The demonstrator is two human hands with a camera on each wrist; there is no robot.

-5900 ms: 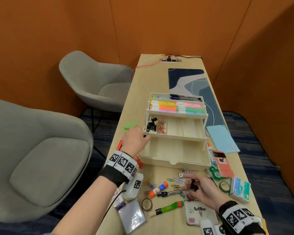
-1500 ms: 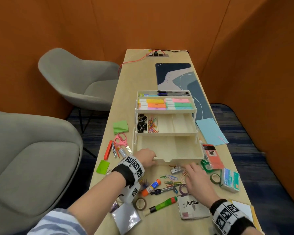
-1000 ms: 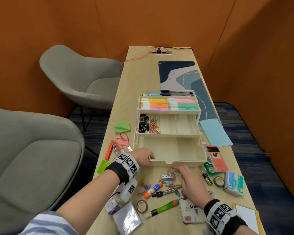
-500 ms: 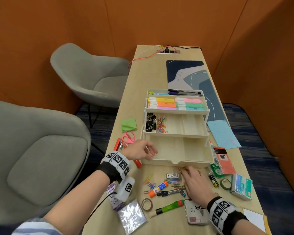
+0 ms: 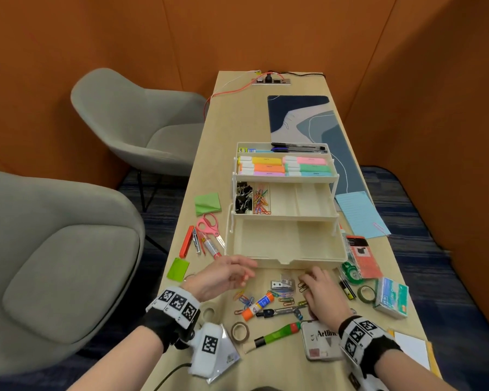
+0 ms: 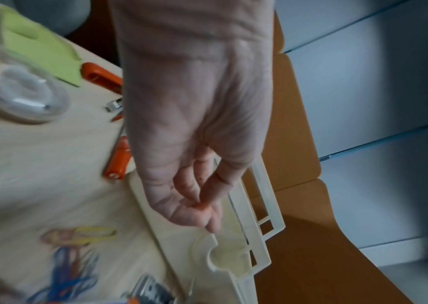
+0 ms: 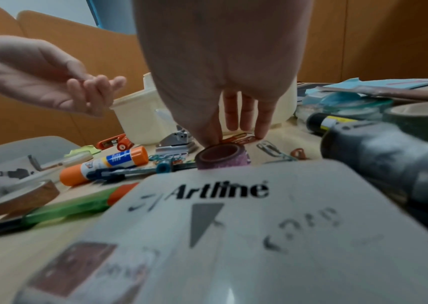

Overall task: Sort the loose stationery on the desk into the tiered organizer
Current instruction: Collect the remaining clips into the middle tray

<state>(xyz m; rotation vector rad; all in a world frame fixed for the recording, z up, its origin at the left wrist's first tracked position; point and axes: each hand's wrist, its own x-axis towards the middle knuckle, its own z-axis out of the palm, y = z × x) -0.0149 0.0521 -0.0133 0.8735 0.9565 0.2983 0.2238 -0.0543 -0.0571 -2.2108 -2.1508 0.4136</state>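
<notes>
The cream tiered organizer (image 5: 285, 244) stands open mid-desk, with highlighters on top, binder clips and coloured clips in the middle tier, and a bare bottom tier. My left hand (image 5: 244, 275) hovers at its front left corner (image 6: 233, 265), fingers loosely curled and holding nothing. My right hand (image 5: 308, 280) reaches down just in front of the organizer. Its straight fingertips (image 7: 259, 133) and thumb touch brown paper clips (image 7: 241, 138) lying on the desk. A purple tape roll (image 7: 223, 156) sits just in front of that hand.
Loose items crowd the near desk: glue stick (image 5: 257, 304), green marker (image 5: 277, 333), Artline tin (image 5: 321, 341), tape rolls (image 5: 240, 331), staples box (image 5: 391, 297). Pink scissors (image 5: 208, 227) and green notes (image 5: 207, 203) lie left of the organizer. Grey chairs (image 5: 68, 249) stand left.
My left hand has come off the organizer's bottom tier and drawn back toward me over the desk. My right hand stays over the clips, fingers now on them.
</notes>
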